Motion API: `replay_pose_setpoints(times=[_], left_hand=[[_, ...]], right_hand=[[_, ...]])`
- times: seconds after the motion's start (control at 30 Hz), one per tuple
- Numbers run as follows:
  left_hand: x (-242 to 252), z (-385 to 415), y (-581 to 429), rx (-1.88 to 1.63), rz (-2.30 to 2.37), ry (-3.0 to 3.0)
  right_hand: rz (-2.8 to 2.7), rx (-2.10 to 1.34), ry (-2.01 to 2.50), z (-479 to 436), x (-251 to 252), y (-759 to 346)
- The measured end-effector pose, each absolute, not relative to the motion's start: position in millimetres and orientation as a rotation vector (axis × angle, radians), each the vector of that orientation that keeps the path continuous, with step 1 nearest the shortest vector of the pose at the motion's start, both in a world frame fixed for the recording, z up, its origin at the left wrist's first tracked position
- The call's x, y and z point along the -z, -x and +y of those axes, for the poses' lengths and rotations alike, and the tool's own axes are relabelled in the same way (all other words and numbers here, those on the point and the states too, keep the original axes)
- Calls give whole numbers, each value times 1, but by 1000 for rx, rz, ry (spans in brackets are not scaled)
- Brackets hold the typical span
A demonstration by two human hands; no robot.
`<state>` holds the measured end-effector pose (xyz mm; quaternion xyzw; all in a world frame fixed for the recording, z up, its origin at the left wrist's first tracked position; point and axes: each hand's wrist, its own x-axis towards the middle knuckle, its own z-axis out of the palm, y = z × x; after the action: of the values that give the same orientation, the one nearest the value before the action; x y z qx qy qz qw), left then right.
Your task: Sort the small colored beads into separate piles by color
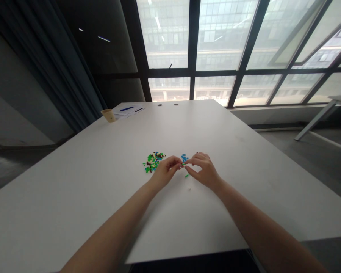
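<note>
My left hand (168, 167) is closed, thumb and fingertips pinched at a small green piece (183, 164) that looks like a toy building brick. From the other side, my right hand (203, 168) brings its thumb and forefinger up to the same piece; whether it grips it is hard to make out. Just beyond the fingertips lies a small cluster of blue bricks (184, 157). A loose green brick (186, 176) rests on the table below my right thumb. To the left of my left hand spreads a pile of mixed green, yellow, brown and blue bricks (152, 161), partly hidden by that hand.
The white table (193, 129) reaches toward the windows. On its far left stand a tan paper cup (108, 115) and papers (122, 114) with a blue pen (127, 109) and a dark pen (138, 110). A tiny whitish bit (189, 189) lies nearer me.
</note>
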<state>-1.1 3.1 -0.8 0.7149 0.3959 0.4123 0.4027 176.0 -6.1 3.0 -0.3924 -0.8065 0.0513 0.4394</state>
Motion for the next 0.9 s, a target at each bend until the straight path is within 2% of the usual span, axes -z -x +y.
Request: replay_pose_setpoints(times=[0.23,0.37,0.53,0.67,0.77,0.9], left_hand=[[2,4,2,-1104,996,-1813],[3,10,8,-1032,1328,-2067],[4,13,16,-567,1887,-2424],[-5,5,21,-32,2278,-2204],[-11,2,25,212,2289,-1999],[-8,5,30,283,2202,-1930]], right_hand=[[-1943,-95,959,-4,-1,-178],[-1902,-115,958,-2,-1,-180],[-1894,-143,961,-3,-4,-179],[-1923,-166,1037,0,-3,-182],[-2036,-278,1260,6,2,-190],[-2253,-576,1603,11,13,-201]])
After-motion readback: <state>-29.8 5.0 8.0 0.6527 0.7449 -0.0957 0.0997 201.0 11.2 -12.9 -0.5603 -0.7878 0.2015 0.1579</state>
